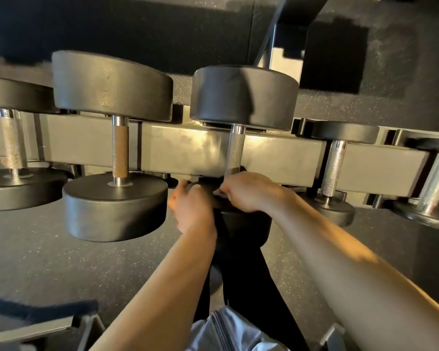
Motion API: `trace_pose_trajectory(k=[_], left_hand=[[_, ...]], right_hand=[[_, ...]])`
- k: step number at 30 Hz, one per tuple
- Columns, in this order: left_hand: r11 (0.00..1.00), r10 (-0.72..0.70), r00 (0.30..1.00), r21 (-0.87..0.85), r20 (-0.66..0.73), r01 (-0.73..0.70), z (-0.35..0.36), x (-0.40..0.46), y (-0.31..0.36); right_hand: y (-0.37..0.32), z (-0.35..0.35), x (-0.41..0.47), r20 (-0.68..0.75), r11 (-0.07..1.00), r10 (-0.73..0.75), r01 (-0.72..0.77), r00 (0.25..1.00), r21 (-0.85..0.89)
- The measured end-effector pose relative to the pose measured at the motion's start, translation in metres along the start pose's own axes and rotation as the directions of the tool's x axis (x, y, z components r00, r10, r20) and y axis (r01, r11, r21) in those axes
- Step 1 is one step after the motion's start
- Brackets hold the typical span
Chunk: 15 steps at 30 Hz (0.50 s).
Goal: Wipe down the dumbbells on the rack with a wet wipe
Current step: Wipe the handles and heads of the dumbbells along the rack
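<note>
My hands are together on the near head of the dumbbell (235,145). Its handle runs straight away from me.

My right hand (249,192), nearer the handle, pinches what looks like the wipe (218,192); my left hand (192,207) cups the head's edge.

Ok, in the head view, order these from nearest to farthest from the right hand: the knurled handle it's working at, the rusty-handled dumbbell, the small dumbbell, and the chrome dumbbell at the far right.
From the right hand:
1. Knurled handle, directly above the fingers.
2. Small dumbbell, next slot to the right.
3. Rusty-handled dumbbell, to the left, beyond the left hand.
4. Chrome dumbbell, at the frame's right edge.
</note>
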<state>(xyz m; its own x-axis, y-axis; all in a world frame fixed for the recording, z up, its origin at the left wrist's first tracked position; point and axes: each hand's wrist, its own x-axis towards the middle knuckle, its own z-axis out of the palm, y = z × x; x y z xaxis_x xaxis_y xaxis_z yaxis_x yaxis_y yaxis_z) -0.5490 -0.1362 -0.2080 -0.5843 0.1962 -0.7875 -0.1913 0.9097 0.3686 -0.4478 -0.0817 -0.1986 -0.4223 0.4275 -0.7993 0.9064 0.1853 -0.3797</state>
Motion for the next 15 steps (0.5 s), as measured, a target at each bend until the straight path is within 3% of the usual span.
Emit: trace_pose_trajectory(k=[5, 8, 15], left_hand=[[0.941, -0.307, 0.952, -0.143, 0.008, 0.305, -0.003, 0.008, -0.016], [0.920, -0.329, 0.943, -0.239, -0.045, 0.310, 0.002, 0.005, -0.014], [0.940, -0.263, 0.959, -0.250, -0.107, 0.231, 0.002, -0.003, -0.008]], right_hand=[[0.042, 0.001, -0.025, 0.107, 0.961, 0.030, -0.058, 0.994, 0.270], [0.050, 0.003, -0.020, 0.113, 0.950, 0.044, -0.077, 0.993, 0.302], [0.061, 0.007, -0.013, 0.120, 0.905, 0.043, -0.089, 0.992, 0.416]])
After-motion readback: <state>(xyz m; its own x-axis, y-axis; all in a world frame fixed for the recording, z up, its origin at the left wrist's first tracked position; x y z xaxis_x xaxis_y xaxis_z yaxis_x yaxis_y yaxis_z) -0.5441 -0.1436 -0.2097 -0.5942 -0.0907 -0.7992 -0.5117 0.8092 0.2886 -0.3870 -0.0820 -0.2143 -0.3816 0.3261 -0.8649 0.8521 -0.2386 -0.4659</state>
